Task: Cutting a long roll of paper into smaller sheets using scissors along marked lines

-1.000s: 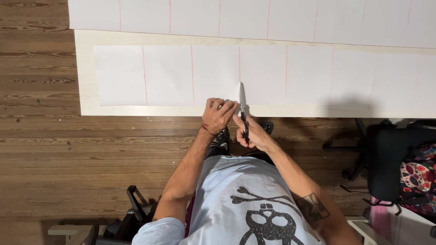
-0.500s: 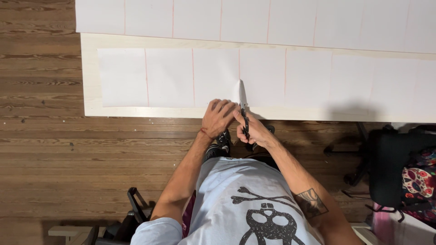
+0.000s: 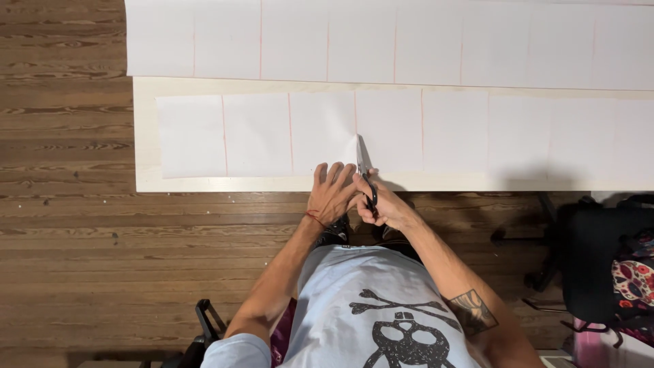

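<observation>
My right hand (image 3: 385, 204) grips black-handled scissors (image 3: 364, 167) whose blades point away from me into a long white paper strip (image 3: 443, 129), along one of its thin red lines. My left hand (image 3: 330, 194) lies flat with fingers spread on the near edge of that strip, just left of the blades. The strip rests on a pale board (image 3: 146, 136) on the wooden floor.
A second wide white sheet with red lines (image 3: 409, 41) lies beyond the board. A black chair (image 3: 599, 252) and a patterned bag (image 3: 633, 272) stand at the right. Brown floorboards (image 3: 68, 225) stretch to the left. Black objects sit by my left knee (image 3: 204, 327).
The view has shifted a little, so the paper sits lower and further right. My hands and the scissors stay at the same red line, with the left fingers now spread flatter.
</observation>
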